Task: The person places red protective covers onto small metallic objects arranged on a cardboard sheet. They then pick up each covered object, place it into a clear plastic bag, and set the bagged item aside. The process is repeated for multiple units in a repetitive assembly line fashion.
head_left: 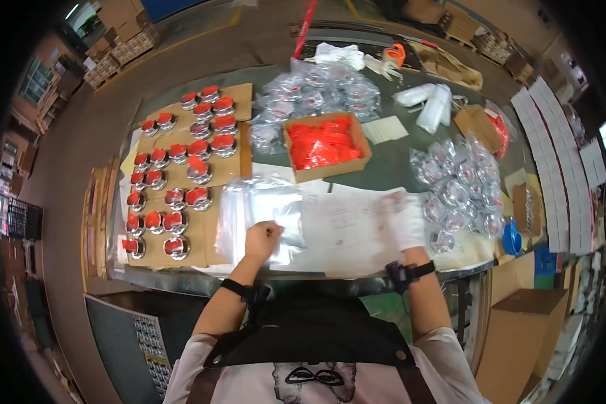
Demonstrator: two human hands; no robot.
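My bare left hand (263,240) is closed, its fingers curled over a stack of clear plastic bags (239,219) in the middle of the table. Whatever those fingers may hold is hidden. A white glove covers my right hand (405,223), which is smeared by motion above white paper sheets (347,232). To its right lies a heap of shiny round metal parts in clear bags (454,192). On the left, several round chrome parts topped with red pieces (176,247) stand in rows on cardboard (205,252). Beyond the bags sits a carton of red plastic packets (323,145).
More bagged metal parts (316,91) are piled at the back. White gloves (340,55), an orange tape dispenser (395,54) and rolled clear plastic (434,108) lie along the far side. A blue ring-shaped thing (512,237) is at the right edge. Below stands a brown carton (525,330).
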